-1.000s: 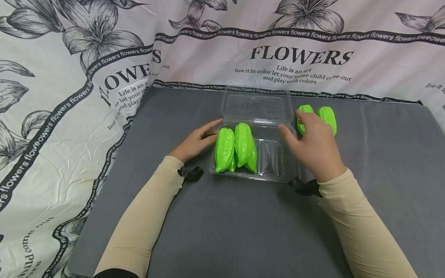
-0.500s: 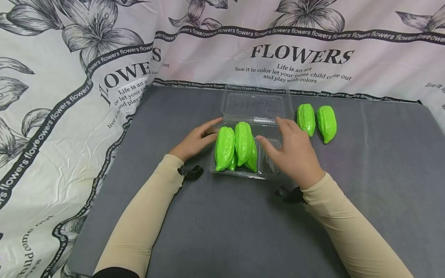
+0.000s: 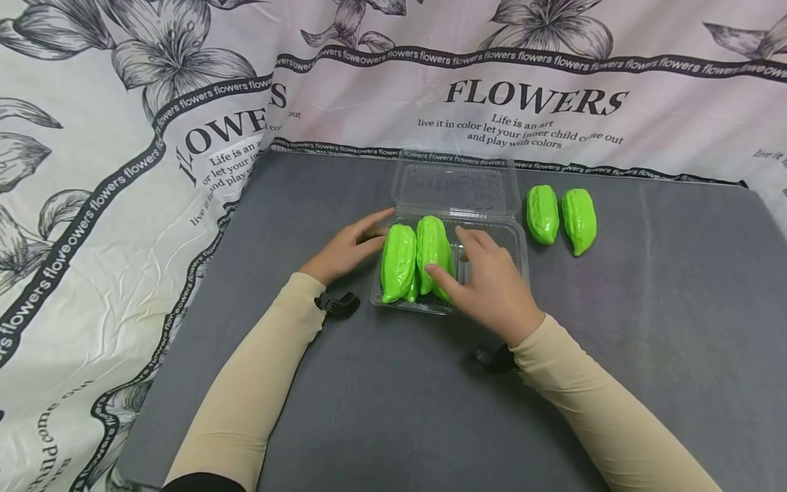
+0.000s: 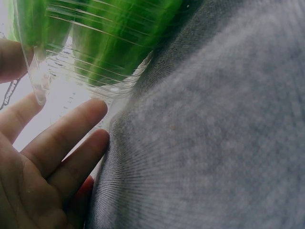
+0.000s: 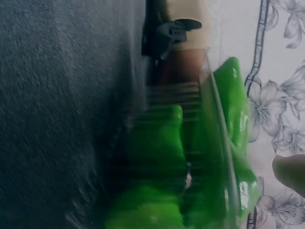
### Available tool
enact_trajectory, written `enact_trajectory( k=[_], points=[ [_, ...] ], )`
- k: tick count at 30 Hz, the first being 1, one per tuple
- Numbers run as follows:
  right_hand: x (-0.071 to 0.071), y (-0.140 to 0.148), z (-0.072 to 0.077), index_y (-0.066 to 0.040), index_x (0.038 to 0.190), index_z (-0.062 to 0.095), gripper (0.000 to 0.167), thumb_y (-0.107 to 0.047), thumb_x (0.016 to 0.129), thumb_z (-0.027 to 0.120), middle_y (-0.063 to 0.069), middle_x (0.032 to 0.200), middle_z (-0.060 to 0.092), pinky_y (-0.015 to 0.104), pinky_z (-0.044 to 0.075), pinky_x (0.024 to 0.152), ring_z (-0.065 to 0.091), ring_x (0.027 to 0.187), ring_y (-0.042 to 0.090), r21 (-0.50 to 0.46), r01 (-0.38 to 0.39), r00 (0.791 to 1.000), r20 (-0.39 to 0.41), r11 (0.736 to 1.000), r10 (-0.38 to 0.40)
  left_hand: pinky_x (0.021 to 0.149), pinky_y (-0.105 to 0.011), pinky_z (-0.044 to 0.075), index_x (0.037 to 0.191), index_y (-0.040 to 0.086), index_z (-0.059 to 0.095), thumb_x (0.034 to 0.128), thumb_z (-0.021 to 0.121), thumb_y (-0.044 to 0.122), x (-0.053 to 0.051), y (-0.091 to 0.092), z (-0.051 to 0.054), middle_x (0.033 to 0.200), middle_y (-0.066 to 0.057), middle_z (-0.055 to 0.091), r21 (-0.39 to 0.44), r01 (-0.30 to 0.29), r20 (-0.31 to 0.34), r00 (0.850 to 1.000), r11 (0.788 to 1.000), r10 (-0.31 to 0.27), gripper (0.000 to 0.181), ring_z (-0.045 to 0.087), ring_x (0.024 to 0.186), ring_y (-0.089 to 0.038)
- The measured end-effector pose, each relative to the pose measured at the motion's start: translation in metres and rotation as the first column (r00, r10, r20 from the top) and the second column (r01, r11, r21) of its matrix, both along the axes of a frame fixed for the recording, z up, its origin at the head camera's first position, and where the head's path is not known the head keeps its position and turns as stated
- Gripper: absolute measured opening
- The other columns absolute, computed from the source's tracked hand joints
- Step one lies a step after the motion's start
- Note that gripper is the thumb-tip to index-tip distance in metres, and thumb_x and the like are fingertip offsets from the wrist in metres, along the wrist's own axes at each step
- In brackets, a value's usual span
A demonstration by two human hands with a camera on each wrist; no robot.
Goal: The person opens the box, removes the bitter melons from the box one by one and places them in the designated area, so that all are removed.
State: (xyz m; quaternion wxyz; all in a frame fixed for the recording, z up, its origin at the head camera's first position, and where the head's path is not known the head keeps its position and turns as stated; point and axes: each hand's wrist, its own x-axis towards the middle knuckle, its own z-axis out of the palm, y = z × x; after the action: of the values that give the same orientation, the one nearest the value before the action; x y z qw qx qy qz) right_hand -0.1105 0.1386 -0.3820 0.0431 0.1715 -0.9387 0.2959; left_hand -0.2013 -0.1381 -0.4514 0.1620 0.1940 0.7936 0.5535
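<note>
My left hand (image 3: pixel 344 254) is resting, fingers spread, at the clear box's (image 3: pixel 516 239) side; my right hand (image 3: pixel 492 287) is hovering above it, thumb and fingers apart. The filling is seemingly running past halfway: four green gourds (image 3: pixel 398 264) are lying inside, two gourds (image 3: pixel 543 214) are waiting on the tabletop (image 3: pixel 393 410).

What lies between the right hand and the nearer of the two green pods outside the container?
The head view shows the clear container's right rim, then a strip of grey table, between the right hand and that green pod.
</note>
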Motion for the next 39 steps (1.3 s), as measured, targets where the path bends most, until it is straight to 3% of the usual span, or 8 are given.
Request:
enact_trajectory(
  k=[6, 13, 22, 29, 39],
  points=[
    [0.000, -0.007, -0.009, 0.008, 0.151, 0.049, 0.081, -0.047, 0.097, 0.074, 0.022, 0.138, 0.059, 0.049, 0.056, 0.085, 0.066, 0.098, 0.030, -0.037, -0.045, 0.999, -0.023, 0.998, 0.045, 0.118, -0.048, 0.043, 0.166, 0.032, 0.035, 0.1099, 0.055, 0.032, -0.001, -0.001, 0.000, 0.153, -0.012, 0.056, -0.009, 0.008, -0.006, 1.000, 1.000, -0.008, 0.059, 0.055, 0.141, -0.025],
    [0.001, -0.013, -0.017, 0.009, 0.150, 0.049, 0.081, -0.044, 0.096, 0.078, 0.022, 0.135, 0.060, 0.044, 0.057, 0.085, 0.064, 0.100, 0.028, -0.057, -0.065, 0.997, -0.049, 0.996, 0.063, 0.117, -0.050, 0.043, 0.166, 0.033, 0.034, 0.1103, 0.054, 0.033, -0.001, -0.001, 0.003, 0.153, -0.012, 0.057, -0.015, 0.013, -0.001, 1.000, 1.000, -0.013, 0.059, 0.054, 0.141, -0.025],
    [0.002, -0.014, -0.017, 0.014, 0.149, 0.048, 0.078, -0.035, 0.096, 0.077, 0.026, 0.132, 0.062, 0.047, 0.058, 0.086, 0.066, 0.099, 0.031, -0.066, -0.055, 0.996, -0.067, 0.996, 0.050, 0.118, -0.049, 0.042, 0.166, 0.031, 0.035, 0.1103, 0.054, 0.030, -0.001, -0.002, 0.001, 0.153, -0.013, 0.056, -0.011, 0.012, 0.000, 1.000, 1.000, -0.012, 0.059, 0.054, 0.141, -0.026],
    [0.002, -0.014, -0.017, 0.015, 0.148, 0.049, 0.072, -0.031, 0.097, 0.074, 0.028, 0.134, 0.062, 0.053, 0.057, 0.093, 0.065, 0.114, 0.040, -0.059, -0.047, 0.996, -0.073, 0.997, 0.042, 0.117, -0.048, 0.044, 0.166, 0.030, 0.035, 0.1098, 0.055, 0.029, -0.001, -0.002, 0.000, 0.153, -0.013, 0.056, 0.000, 0.011, -0.004, 1.000, 1.000, -0.011, 0.059, 0.055, 0.140, -0.026],
    [0.001, -0.011, -0.014, 0.015, 0.149, 0.047, 0.072, -0.030, 0.100, 0.071, 0.028, 0.135, 0.060, 0.053, 0.057, 0.091, 0.065, 0.109, 0.038, -0.069, -0.027, 0.998, -0.064, 0.997, 0.023, 0.117, -0.049, 0.043, 0.166, 0.028, 0.035, 0.1098, 0.055, 0.028, 0.000, -0.001, -0.001, 0.151, -0.014, 0.058, 0.003, 0.012, -0.008, 1.000, 1.000, -0.012, 0.060, 0.056, 0.140, -0.027]
  ],
)
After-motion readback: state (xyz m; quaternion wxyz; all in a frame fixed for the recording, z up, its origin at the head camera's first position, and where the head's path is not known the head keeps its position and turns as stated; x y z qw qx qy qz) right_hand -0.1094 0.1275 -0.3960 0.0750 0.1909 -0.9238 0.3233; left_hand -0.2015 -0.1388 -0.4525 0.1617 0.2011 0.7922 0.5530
